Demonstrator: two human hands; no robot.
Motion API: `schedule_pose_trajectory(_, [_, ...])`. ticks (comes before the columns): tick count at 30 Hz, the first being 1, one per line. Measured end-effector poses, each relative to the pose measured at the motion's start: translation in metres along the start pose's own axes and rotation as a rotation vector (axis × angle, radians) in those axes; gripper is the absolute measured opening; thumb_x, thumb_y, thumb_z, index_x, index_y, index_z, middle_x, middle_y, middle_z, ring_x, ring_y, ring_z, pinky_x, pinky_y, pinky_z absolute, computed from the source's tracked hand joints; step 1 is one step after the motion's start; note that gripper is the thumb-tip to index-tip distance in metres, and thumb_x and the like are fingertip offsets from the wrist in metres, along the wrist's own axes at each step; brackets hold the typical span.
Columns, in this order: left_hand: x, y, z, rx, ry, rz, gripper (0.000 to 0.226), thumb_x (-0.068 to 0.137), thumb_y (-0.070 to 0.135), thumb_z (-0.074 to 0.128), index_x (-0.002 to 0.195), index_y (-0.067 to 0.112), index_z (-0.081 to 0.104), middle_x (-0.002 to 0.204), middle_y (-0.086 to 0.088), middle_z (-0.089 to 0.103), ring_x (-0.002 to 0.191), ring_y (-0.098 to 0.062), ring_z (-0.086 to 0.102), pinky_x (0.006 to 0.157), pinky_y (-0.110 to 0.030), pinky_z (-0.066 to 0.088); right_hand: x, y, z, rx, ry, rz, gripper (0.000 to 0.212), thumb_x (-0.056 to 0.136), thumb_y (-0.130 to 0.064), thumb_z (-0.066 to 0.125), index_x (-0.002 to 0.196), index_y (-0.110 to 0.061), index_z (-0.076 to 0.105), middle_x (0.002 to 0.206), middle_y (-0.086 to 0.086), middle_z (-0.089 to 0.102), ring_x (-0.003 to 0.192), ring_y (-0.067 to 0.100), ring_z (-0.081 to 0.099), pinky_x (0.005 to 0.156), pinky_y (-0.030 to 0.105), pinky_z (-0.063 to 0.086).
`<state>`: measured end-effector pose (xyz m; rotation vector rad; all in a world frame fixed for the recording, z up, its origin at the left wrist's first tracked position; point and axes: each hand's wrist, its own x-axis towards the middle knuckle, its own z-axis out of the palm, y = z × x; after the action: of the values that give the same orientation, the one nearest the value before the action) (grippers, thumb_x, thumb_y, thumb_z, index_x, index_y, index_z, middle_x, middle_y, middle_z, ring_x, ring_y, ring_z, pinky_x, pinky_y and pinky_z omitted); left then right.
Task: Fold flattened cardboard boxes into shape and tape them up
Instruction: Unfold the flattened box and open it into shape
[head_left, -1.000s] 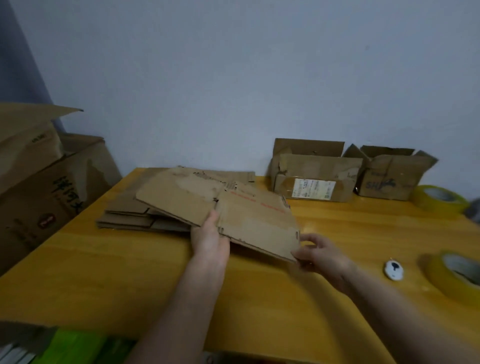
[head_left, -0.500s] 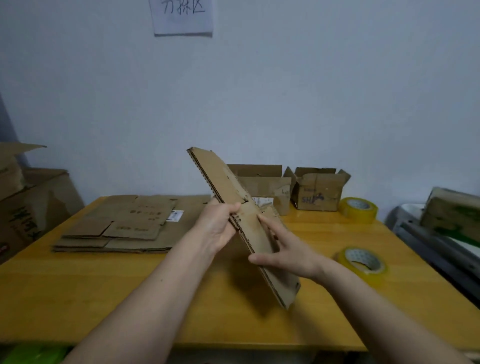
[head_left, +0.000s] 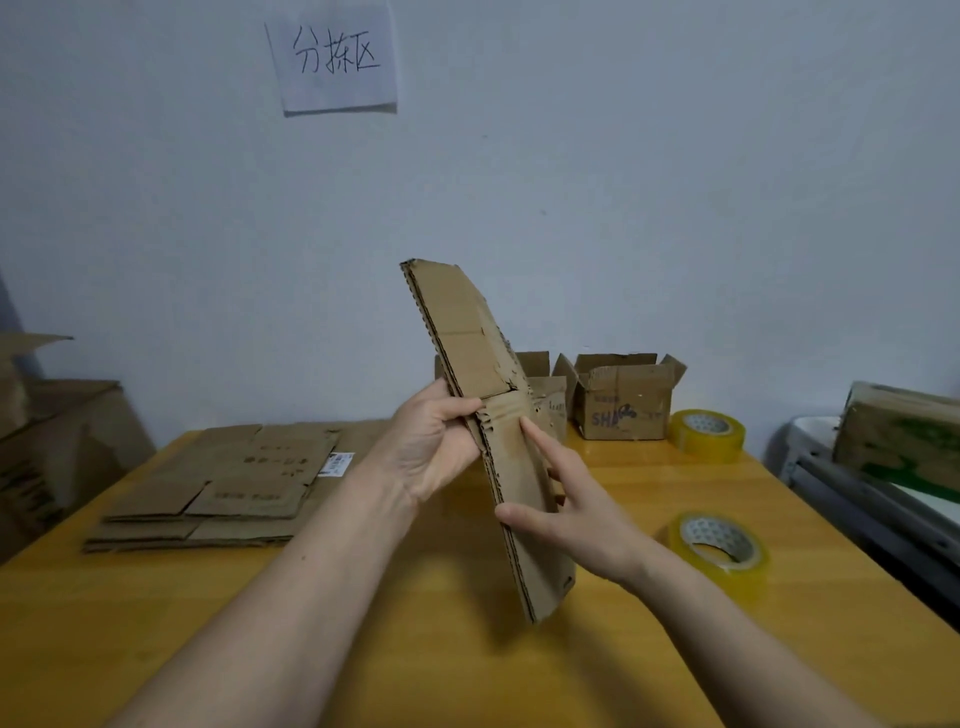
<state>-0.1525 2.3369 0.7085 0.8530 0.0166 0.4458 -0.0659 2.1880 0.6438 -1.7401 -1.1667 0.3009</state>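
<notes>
A flattened cardboard box (head_left: 488, 415) is held up on edge above the yellow wooden bench (head_left: 156, 623), leaning so its top tips away to the left and its lower corner hangs just over the bench top. The left hand (head_left: 431, 447) grips its near edge about halfway up, thumb on one face and fingers curled behind. The right hand (head_left: 566, 509) lies against the other face with its fingers straight, forefinger pointing up along the cardboard and thumb under the edge. A stack of flat boxes (head_left: 223, 493) lies on the left of the bench. Two made-up boxes (head_left: 623, 400) stand at the back by the wall, with a roll of yellow tape (head_left: 706, 434) beside them and a second roll (head_left: 719, 553) nearer, right of the hands
</notes>
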Motion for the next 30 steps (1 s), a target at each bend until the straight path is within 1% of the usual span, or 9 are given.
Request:
schedule_pose_trajectory(6, [0.000, -0.003, 0.003, 0.138, 0.132, 0.089, 0.041, 0.092, -0.014, 0.030, 0.128, -0.007, 0.049, 0.120, -0.030, 0.061, 0.107, -0.037, 0.064, 0.080, -0.047, 0.057, -0.001, -0.002, 0.003, 0.073, 0.039, -0.044, 0.075, 0.084, -0.042, 0.068, 0.143, -0.054, 0.023, 0.146, -0.026, 0.029, 0.133, -0.001, 0.031, 0.104, 0.025, 0.035])
schedule_pose_trajectory(10, [-0.001, -0.003, 0.004, 0.746, 0.310, 0.283, 0.039, 0.099, -0.005, 0.032, 0.124, 0.014, 0.054, 0.122, -0.007, 0.064, 0.114, -0.023, 0.060, 0.100, -0.041, 0.047, -0.001, -0.003, 0.006, 0.047, 0.069, -0.053, 0.064, 0.090, -0.043, 0.059, 0.143, -0.053, 0.024, 0.141, -0.029, 0.029, 0.134, 0.000, 0.031, 0.107, 0.028, 0.035])
schedule_pose_trajectory(14, [-0.001, 0.007, -0.001, 1.045, 0.339, 0.350, 0.054, 0.101, 0.001, 0.034, 0.150, 0.024, 0.026, 0.150, 0.002, 0.038, 0.139, -0.017, 0.034, 0.111, -0.026, 0.024, -0.002, -0.001, 0.005, -0.027, 0.268, -0.074, 0.055, 0.101, -0.029, 0.040, 0.149, -0.043, 0.017, 0.150, -0.014, 0.033, 0.136, 0.004, 0.032, 0.112, 0.040, 0.035])
schedule_pose_trajectory(16, [0.001, 0.011, -0.004, 1.045, 0.330, 0.355, 0.058, 0.102, 0.003, 0.036, 0.152, 0.028, 0.019, 0.153, 0.001, 0.034, 0.140, -0.020, 0.034, 0.115, -0.034, 0.025, -0.005, 0.000, 0.002, -0.151, 0.360, -0.077, 0.057, 0.101, -0.021, 0.039, 0.150, -0.040, 0.016, 0.146, -0.009, 0.039, 0.130, 0.004, 0.038, 0.108, 0.032, 0.038])
schedule_pose_trajectory(19, [0.001, 0.017, -0.007, 0.981, 0.360, 0.382, 0.060, 0.102, 0.002, 0.035, 0.151, 0.033, 0.019, 0.152, -0.005, 0.037, 0.137, -0.027, 0.039, 0.109, -0.048, 0.039, -0.011, 0.006, -0.003, -0.229, 0.291, 0.032, 0.066, 0.096, -0.016, 0.050, 0.149, -0.037, 0.019, 0.141, -0.007, 0.044, 0.126, 0.009, 0.044, 0.104, 0.032, 0.042])
schedule_pose_trajectory(22, [-0.001, 0.024, -0.012, 0.915, 0.466, 0.397, 0.058, 0.102, 0.004, 0.036, 0.148, 0.036, 0.023, 0.143, -0.007, 0.047, 0.126, -0.028, 0.051, 0.099, -0.048, 0.049, -0.018, 0.012, -0.007, -0.168, 0.260, 0.164, 0.037, 0.093, -0.015, 0.056, 0.127, -0.028, 0.050, 0.116, -0.005, 0.064, 0.101, 0.011, 0.063, 0.077, 0.021, 0.051])
schedule_pose_trajectory(24, [-0.004, 0.029, -0.015, 0.872, 0.512, 0.379, 0.056, 0.101, 0.004, 0.038, 0.147, 0.036, 0.028, 0.133, -0.006, 0.054, 0.112, -0.025, 0.059, 0.088, -0.042, 0.056, -0.019, 0.009, -0.014, -0.078, 0.397, 0.192, 0.020, 0.093, -0.016, 0.059, 0.112, -0.019, 0.061, 0.092, -0.002, 0.070, 0.069, 0.008, 0.067, 0.054, 0.018, 0.050])
schedule_pose_trajectory(26, [-0.008, 0.038, -0.020, 0.830, 0.492, 0.316, 0.056, 0.100, 0.001, 0.039, 0.146, 0.033, 0.032, 0.131, -0.008, 0.053, 0.109, -0.025, 0.058, 0.085, -0.043, 0.057, -0.018, 0.002, -0.028, 0.000, 0.593, 0.165, 0.018, 0.090, -0.017, 0.064, 0.107, -0.011, 0.065, 0.080, 0.001, 0.070, 0.054, 0.011, 0.066, 0.045, 0.022, 0.050])
schedule_pose_trajectory(30, [-0.020, 0.062, -0.033, 0.683, 0.405, 0.138, 0.050, 0.099, -0.003, 0.038, 0.144, 0.018, 0.039, 0.129, -0.015, 0.053, 0.106, -0.027, 0.060, 0.072, -0.041, 0.057, -0.011, -0.017, -0.059, 0.091, 0.833, 0.099, 0.019, 0.086, -0.027, 0.068, 0.095, -0.010, 0.069, 0.080, 0.006, 0.072, 0.066, 0.018, 0.069, 0.055, 0.033, 0.057])
